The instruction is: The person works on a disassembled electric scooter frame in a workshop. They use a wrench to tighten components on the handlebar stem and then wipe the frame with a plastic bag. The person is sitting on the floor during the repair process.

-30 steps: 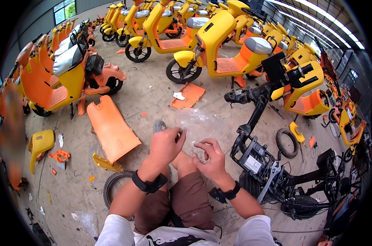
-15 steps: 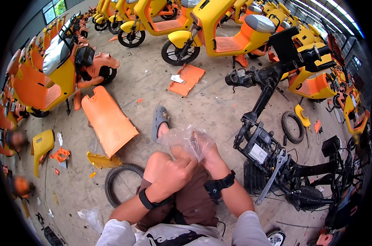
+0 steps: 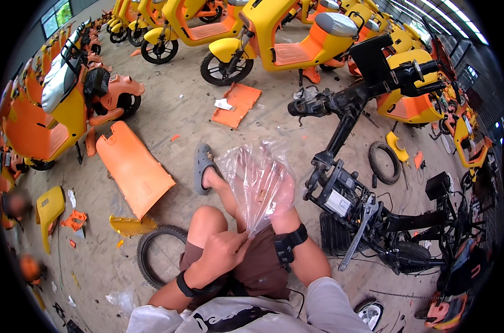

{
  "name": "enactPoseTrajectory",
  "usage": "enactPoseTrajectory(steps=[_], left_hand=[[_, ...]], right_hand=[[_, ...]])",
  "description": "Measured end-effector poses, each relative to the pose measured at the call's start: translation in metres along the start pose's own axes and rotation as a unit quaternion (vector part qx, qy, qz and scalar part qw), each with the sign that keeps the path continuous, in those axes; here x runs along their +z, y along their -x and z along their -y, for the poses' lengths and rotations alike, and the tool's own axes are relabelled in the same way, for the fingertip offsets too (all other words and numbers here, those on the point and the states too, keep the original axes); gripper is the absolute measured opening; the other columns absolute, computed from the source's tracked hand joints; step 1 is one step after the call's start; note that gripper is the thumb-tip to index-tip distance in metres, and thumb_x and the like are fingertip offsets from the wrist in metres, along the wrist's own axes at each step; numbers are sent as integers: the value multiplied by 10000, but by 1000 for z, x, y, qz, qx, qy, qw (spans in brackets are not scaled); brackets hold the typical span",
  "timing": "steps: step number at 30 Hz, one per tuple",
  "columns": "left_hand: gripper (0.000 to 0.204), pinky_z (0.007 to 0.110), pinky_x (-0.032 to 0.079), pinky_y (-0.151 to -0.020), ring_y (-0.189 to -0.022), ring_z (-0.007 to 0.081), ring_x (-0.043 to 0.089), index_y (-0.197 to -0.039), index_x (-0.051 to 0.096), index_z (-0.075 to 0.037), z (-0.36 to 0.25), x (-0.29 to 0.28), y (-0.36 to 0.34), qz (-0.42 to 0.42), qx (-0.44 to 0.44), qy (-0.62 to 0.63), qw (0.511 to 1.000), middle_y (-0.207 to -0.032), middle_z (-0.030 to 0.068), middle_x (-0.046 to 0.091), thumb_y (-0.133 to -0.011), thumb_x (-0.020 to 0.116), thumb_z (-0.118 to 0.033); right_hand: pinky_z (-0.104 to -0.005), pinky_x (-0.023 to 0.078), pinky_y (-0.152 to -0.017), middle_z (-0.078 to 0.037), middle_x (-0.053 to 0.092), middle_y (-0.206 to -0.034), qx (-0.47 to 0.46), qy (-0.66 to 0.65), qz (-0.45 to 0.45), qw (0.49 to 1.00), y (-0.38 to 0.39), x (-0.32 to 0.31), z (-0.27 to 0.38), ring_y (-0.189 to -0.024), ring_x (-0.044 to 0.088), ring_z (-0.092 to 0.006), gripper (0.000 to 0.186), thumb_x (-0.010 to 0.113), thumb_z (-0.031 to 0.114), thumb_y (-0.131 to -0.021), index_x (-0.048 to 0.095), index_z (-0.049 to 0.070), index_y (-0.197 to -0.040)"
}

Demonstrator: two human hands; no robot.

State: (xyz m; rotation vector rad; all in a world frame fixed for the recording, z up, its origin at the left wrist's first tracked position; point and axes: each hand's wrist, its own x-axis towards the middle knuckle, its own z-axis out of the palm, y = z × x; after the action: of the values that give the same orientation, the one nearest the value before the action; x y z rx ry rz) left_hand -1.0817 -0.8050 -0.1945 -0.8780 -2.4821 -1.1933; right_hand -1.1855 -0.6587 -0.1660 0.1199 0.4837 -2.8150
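Note:
My left hand (image 3: 224, 250) pinches the gathered lower end of a clear, crumpled plastic bag (image 3: 246, 172) in front of my knees. My right hand (image 3: 277, 188) is raised inside or behind the bag, its fingers stretched upward and apart, seen blurrily through the plastic. Black straps circle both my wrists. Beyond the bag is my foot in a grey clog (image 3: 204, 169).
A stripped black scooter frame (image 3: 346, 133) with a wrench (image 3: 357, 238) stands close at my right. An orange panel (image 3: 135, 169), a loose tyre (image 3: 149, 250) and yellow fragments (image 3: 127, 225) lie at my left. Rows of yellow-orange scooters (image 3: 285, 44) fill the background.
The bag has risen from low between my hands and opened out over my right hand, whose fingers have straightened upward. My left hand has moved lower, now closed on the bag's end.

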Motion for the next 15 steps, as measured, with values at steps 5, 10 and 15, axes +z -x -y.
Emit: enactPoseTrajectory(steps=[5, 10, 15], left_hand=[[113, 389, 401, -442, -482, 294, 542, -709, 644, -1, -3, 2, 3, -7, -11, 33, 999, -540, 135, 525, -764, 715, -69], [100, 358, 428, -463, -511, 274, 569, -767, 661, 7, 4, -2, 3, 65, 19, 54, 996, -587, 138, 575, -771, 718, -75], [256, 208, 401, -492, -565, 79, 563, -1054, 659, 54, 14, -10, -17, 103, -155, 391, 901, -653, 40, 641, -859, 664, -111]], right_hand=[[-349, 449, -855, -64, 611, -1143, -85, -25, 25, 996, 3, 2, 7, -1109, 560, -229, 403, 559, 367, -909, 574, 119, -1226], [-287, 438, -827, -34, 531, -1277, -82, 69, -29, 994, 10, -2, 27, -989, 541, -151, 471, 488, 372, -963, 416, 180, -1387], [-174, 304, -471, 15, 583, -1013, -200, 305, -68, 929, 55, 25, 58, -639, 462, -47, 568, 521, 452, -935, 402, 144, -1397]])
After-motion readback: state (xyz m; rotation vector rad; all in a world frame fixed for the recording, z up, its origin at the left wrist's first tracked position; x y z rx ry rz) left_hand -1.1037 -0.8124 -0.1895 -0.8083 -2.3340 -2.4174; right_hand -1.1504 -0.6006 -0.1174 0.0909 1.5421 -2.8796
